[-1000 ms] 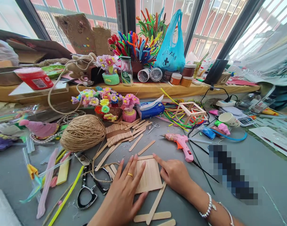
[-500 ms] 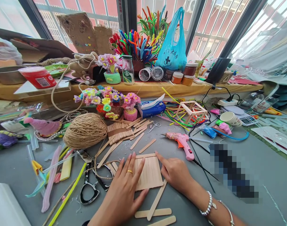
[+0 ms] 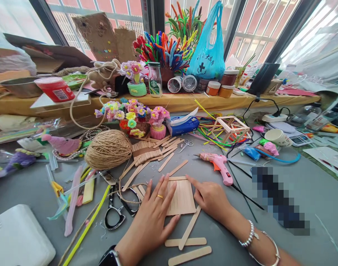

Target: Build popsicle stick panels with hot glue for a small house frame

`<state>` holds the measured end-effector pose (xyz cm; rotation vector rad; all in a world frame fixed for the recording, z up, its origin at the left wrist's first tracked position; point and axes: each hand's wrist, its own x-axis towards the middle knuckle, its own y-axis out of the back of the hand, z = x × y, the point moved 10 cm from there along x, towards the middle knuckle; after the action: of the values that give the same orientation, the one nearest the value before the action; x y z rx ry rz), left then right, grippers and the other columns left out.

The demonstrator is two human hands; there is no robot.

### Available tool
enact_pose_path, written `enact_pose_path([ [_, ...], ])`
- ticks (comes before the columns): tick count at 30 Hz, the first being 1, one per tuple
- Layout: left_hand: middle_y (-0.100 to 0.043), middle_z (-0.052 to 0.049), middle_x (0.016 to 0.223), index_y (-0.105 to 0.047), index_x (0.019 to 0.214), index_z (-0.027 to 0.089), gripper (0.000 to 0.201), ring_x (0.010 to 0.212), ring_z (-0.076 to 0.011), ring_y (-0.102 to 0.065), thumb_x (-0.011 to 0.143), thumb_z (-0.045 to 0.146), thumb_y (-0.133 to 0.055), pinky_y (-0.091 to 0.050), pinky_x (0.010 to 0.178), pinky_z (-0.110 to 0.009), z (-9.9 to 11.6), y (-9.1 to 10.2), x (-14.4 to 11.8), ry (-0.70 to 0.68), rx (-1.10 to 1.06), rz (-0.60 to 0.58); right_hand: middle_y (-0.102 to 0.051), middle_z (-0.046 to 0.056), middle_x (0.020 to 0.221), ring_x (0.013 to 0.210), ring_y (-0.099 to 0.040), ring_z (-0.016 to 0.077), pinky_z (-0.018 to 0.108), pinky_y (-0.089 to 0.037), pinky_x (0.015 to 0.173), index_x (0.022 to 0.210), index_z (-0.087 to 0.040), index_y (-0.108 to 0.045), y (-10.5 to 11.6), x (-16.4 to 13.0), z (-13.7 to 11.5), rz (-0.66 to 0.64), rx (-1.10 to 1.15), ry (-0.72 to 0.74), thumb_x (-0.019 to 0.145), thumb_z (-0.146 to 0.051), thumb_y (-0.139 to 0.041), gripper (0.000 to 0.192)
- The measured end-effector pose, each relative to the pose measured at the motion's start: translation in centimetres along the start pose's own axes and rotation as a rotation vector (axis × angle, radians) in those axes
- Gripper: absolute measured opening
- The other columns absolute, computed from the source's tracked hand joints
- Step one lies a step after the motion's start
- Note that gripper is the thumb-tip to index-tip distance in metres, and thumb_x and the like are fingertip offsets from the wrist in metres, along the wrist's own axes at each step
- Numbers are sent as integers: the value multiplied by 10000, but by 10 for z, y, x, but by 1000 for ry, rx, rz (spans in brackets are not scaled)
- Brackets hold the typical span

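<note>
A square panel of craft sticks (image 3: 181, 197) lies flat on the table, with one stick set crosswise along its far edge. My left hand (image 3: 154, 212), a ring on one finger, rests open with spread fingers over the panel's left side. My right hand (image 3: 210, 195) touches the far right corner with a stretched index finger; its other fingers are curled and hold nothing visible. Loose craft sticks (image 3: 189, 252) lie nearer to me, one reaching the panel's near right corner. A pink glue gun (image 3: 220, 166) lies on its side beyond my right hand.
Black-handled scissors (image 3: 115, 216) and a twine ball (image 3: 108, 149) are on the left. Behind the panel lie a bundle of craft sticks (image 3: 146, 152) and small scissors (image 3: 187, 144). A stick frame (image 3: 233, 125) stands farther back. A white box (image 3: 22, 236) sits front left.
The whole view has swung slightly left, so everything appears farther right and more of the white box shows. Both hands stay on the panel, nearly in the same pose.
</note>
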<state>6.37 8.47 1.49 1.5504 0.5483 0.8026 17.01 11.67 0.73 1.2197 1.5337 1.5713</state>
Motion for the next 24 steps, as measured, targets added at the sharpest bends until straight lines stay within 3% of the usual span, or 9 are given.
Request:
enact_pose_path([
  [15, -225, -171, 1400, -117, 1367, 141, 639, 1283, -316, -172, 846, 457, -312, -160, 1000, -534, 1, -4, 3, -24, -43, -58, -647, 6, 600, 503, -551, 134, 238, -292, 465, 1237, -212, -454, -1, 1, -2, -28, -22, 14, 731, -130, -417, 514],
  [24, -190, -147, 1418, -114, 1368, 168, 635, 1294, -296, -140, 837, 420, -356, -128, 1013, -526, -1, 2, 3, 14, -37, -13, -617, -2, 576, 510, -541, 136, 243, -305, 485, 1268, -188, -412, -1, -1, 2, -1, 1, -9, 753, -135, -399, 517],
])
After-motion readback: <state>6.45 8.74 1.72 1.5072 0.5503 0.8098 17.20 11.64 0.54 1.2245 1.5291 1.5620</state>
